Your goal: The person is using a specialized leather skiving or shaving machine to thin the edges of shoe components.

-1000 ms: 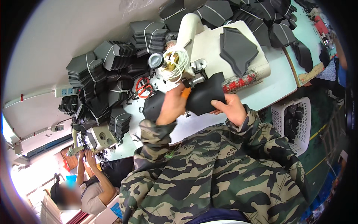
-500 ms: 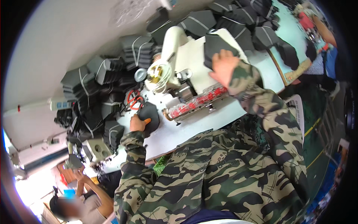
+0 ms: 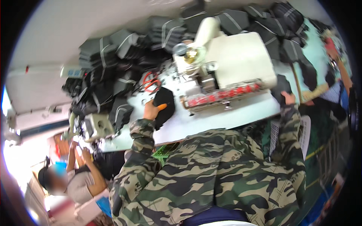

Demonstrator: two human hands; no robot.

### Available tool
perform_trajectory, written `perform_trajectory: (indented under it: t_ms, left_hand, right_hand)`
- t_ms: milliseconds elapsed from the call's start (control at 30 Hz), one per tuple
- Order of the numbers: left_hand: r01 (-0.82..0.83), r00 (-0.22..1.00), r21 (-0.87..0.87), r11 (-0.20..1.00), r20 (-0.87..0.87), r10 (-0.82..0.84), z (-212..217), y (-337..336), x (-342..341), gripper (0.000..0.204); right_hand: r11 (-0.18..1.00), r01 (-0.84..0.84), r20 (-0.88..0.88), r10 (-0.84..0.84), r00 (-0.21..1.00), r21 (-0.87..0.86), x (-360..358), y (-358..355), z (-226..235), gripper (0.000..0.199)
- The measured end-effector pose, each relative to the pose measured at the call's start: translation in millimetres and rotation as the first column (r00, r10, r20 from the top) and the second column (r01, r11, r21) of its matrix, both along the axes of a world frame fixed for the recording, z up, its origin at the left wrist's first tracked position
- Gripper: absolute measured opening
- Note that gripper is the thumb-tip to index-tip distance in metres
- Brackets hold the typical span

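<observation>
Evidently steadying it, your left hand (image 3: 151, 110) laid an orange-covered digit over a black panel (image 3: 166, 109) on the white table (image 3: 215, 122); whether hidden fingers pinched it was unclear. Your right hand (image 3: 288, 98) pinched a grey panel (image 3: 279, 84) right of the cream machine (image 3: 243, 56), perhaps for clearance. Orange-handled scissors (image 3: 151, 82) lay handily near; tied stacks (image 3: 166, 32) behind likely saved space.

Your camo jacket (image 3: 211, 169): small dark lettering (image 3: 235, 154) on chest, R of front seam, too blurred to read in full; letter-like marks on your L sleeve (image 3: 138, 186) too. White machine (image 3: 245, 58): red marks (image 3: 226, 95) along front edge, can't tell if chars. or paint. No txt legible w/ certainty.
</observation>
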State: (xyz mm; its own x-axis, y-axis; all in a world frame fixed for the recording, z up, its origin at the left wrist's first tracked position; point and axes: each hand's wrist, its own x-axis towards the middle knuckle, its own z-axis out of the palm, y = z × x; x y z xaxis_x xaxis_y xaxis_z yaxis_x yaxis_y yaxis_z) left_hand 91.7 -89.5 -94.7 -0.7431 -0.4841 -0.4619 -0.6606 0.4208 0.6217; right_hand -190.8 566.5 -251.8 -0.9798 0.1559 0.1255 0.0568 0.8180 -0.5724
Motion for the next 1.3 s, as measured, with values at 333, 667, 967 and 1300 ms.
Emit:
perform_trajectory:
  t_ms: [333,667,967,1300]
  left_hand:
    - [-0.155,0.674,0.842,0.517,-0.293,0.678,90.2,104.9,19.6,0.045]
    - [0.038,0.966,0.774,0.632,-0.192,0.176,111.4,67.9,-8.3,0.055]
    - [0.134,0.986,0.653,0.746,-0.167,-0.031,111.3,92.8,-45.8,0.017]
    - [0.38,0.925,0.126,0.916,-0.056,-0.376,96.3,77.1,-83.2,0.026]
  right_hand:
    - [0.074,-0.316,-0.093,0.871,0.483,-0.946,169.9,-300.1,212.1,0.038]
    - [0.143,0.11,0.151,0.986,0.07,-0.984,182.7,-342.6,226.4,0.031]
    - [0.137,0.362,0.302,0.841,0.449,-0.922,205.2,-345.2,220.4,0.031]
    - [0.042,0.594,0.296,0.893,0.338,-0.804,202.8,-354.4,214.8,0.03]
